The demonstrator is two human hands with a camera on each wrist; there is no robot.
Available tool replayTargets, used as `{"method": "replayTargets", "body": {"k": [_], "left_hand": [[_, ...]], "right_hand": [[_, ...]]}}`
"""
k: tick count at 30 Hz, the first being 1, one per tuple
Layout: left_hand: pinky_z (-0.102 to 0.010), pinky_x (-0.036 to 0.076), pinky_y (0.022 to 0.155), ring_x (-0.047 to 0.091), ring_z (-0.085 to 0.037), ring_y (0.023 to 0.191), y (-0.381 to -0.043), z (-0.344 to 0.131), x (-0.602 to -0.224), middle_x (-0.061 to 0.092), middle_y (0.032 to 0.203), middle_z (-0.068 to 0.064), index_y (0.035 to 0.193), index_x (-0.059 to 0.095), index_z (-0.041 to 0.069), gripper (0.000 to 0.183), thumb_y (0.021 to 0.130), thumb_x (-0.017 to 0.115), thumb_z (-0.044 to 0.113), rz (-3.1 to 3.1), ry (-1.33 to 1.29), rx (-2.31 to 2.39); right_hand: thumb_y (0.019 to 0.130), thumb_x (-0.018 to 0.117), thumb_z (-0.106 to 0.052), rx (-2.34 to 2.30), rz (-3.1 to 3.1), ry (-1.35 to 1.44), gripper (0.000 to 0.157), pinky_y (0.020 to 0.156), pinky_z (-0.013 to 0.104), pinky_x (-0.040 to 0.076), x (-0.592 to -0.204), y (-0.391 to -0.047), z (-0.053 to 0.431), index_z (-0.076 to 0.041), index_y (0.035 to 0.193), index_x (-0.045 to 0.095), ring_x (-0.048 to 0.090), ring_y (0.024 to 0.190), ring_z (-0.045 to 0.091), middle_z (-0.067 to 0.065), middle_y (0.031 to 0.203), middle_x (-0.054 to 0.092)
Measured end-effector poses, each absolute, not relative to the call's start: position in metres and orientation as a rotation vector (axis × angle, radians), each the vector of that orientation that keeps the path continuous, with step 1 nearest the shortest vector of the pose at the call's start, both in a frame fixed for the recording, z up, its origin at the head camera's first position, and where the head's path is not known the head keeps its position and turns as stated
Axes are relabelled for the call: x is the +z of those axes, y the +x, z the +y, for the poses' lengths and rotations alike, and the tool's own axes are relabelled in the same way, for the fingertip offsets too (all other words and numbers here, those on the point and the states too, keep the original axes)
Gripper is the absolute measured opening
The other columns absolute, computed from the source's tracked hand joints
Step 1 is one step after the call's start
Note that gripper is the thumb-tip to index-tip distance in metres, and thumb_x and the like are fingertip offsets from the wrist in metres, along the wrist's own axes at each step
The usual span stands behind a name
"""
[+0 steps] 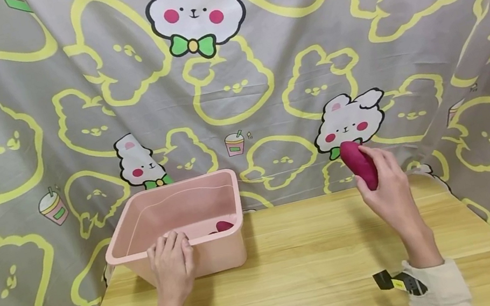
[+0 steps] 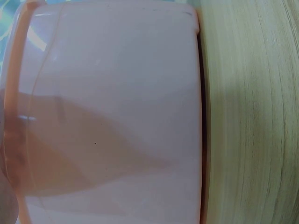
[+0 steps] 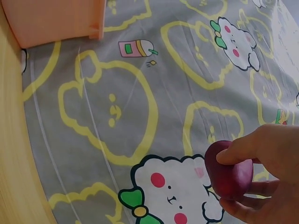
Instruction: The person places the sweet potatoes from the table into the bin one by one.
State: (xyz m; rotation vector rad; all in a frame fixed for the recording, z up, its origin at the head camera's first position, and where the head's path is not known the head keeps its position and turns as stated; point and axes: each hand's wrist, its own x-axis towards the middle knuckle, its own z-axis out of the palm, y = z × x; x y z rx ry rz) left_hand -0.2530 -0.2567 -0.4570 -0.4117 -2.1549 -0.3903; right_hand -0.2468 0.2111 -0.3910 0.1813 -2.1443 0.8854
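Observation:
A pink plastic bin (image 1: 220, 253) stands on the table at left. My left hand (image 1: 172, 261) grips its near rim, fingers curled over the edge; in the left wrist view the bin's wall (image 2: 117, 93) fills most of the picture. Inside, near the right corner, lies a dark purple-red piece (image 1: 225, 226), partly hidden by the rim. Raised above the table's right side, my right hand (image 1: 390, 187) holds a purple-red sweet potato (image 1: 359, 163) between thumb and fingers. The right wrist view shows the thumb across the sweet potato (image 3: 229, 175) and fingers beneath it.
The wooden table (image 1: 305, 273) runs back to a grey cartoon-print cloth (image 1: 263, 89) that hangs behind and at both sides. Each wrist carries a black strap device, the right one (image 1: 398, 282) beside a light sleeve (image 1: 438, 288).

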Motion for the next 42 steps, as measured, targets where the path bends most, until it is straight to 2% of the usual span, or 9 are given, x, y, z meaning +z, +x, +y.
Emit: {"method": "replayTargets", "body": {"k": [15,30,37,42], "left_hand": [[-0.053,0.033,0.082,0.051,-0.037,0.087,-0.253,-0.258,-0.457,0.056,0.088,-0.011,0.083,0.054,0.009,0.033,0.103,0.033,0.025,-2.157,-0.404,-0.388],[-0.053,0.034,0.083,0.052,-0.037,0.088,-0.254,-0.256,-0.456,0.057,0.088,-0.011,0.084,0.055,0.009,0.034,0.103,0.032,0.026,-2.155,-0.413,-0.387],[-0.054,0.033,0.085,0.051,-0.037,0.090,-0.253,-0.256,-0.456,0.057,0.089,-0.012,0.085,0.056,0.009,0.037,0.104,0.029,0.027,-2.175,-0.408,-0.388],[-0.054,0.033,0.085,0.051,-0.037,0.089,-0.254,-0.257,-0.456,0.057,0.089,-0.011,0.084,0.055,0.009,0.038,0.104,0.028,0.027,-2.185,-0.398,-0.389]], "right_hand": [[0.082,0.077,0.005,0.887,-2.143,0.268,0.068,0.084,0.062,0.051,-0.390,-0.248,0.191,-0.007,0.144,0.054,0.055,0.113,0.042,0.024,0.135,0.052],[0.081,0.079,0.002,0.892,-2.156,0.350,0.066,0.088,0.064,0.052,-0.394,-0.250,0.174,-0.006,0.142,0.056,0.055,0.122,0.043,0.023,0.138,0.052],[0.080,0.079,0.003,0.914,-2.131,0.398,0.066,0.085,0.060,0.054,-0.394,-0.251,0.167,-0.006,0.141,0.057,0.057,0.116,0.040,0.022,0.135,0.055],[0.082,0.079,0.001,0.938,-2.155,0.419,0.066,0.087,0.059,0.055,-0.392,-0.250,0.160,-0.007,0.143,0.055,0.058,0.116,0.038,0.020,0.138,0.053]]}}
